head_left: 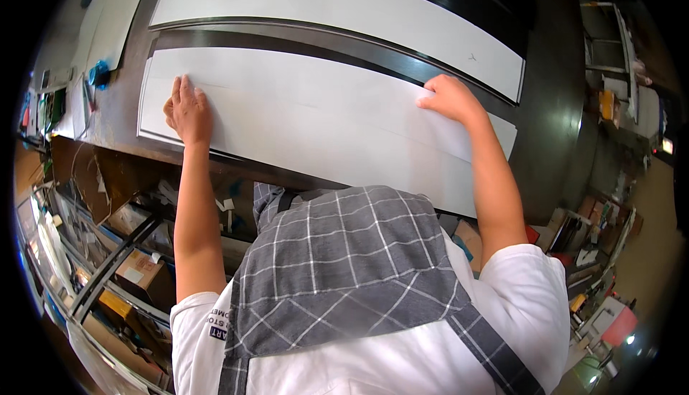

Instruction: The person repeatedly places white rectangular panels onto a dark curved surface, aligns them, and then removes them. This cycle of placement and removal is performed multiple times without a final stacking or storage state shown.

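Note:
A long white sheet [308, 118] lies across the dark table in front of me, on top of other white sheets whose edges show at its left end. My left hand [190, 111] rests on the sheet's left part, fingers stretched out and pointing away from me. At the far edge, right of the middle, my right hand [452, 99] is closed, thumb against fingers, pinching the sheet's edge. Beyond it lies a second stack of long white sheets [323, 7], with a small dark mark near its right end. Neither hand touches that stack.
The dark tabletop [549, 122] extends to the right. A blue object [99, 73] sits at its left side near some papers. Below left, a metal rack holds a cardboard box [143, 276] and other clutter. Shelving [610, 57] stands at the far right.

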Demonstrator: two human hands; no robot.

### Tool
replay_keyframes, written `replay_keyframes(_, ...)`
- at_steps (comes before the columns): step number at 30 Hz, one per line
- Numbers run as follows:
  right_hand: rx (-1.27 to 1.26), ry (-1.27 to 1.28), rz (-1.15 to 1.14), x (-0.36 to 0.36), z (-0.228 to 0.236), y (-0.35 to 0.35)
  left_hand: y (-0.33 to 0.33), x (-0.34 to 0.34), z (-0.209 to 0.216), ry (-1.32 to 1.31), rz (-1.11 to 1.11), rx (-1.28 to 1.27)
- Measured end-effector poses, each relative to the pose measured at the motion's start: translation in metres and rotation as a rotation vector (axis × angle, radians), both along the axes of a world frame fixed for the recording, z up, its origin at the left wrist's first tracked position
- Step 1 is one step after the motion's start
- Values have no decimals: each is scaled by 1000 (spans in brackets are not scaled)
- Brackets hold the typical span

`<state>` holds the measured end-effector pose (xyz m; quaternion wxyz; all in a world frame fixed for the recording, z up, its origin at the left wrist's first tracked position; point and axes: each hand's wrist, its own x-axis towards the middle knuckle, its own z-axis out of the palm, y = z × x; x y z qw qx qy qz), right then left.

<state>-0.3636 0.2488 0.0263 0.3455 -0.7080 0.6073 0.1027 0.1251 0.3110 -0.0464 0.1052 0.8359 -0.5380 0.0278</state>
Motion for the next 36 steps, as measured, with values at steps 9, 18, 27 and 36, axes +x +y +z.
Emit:
replay_keyframes(9,-187,112,-48,6,-6,19,-1,-135,8,-15,-386,125)
replay_keyframes(18,-523,102,-70,52,-24,98,2,-133,6,-37,-372,141)
replay_keyframes(27,-646,156,-318,-4,-54,145,1,-131,4,-63,-375,149)
replay_keyframes(36,-573,433,-759,-135,-63,183,8,-129,4,-80,-297,166)
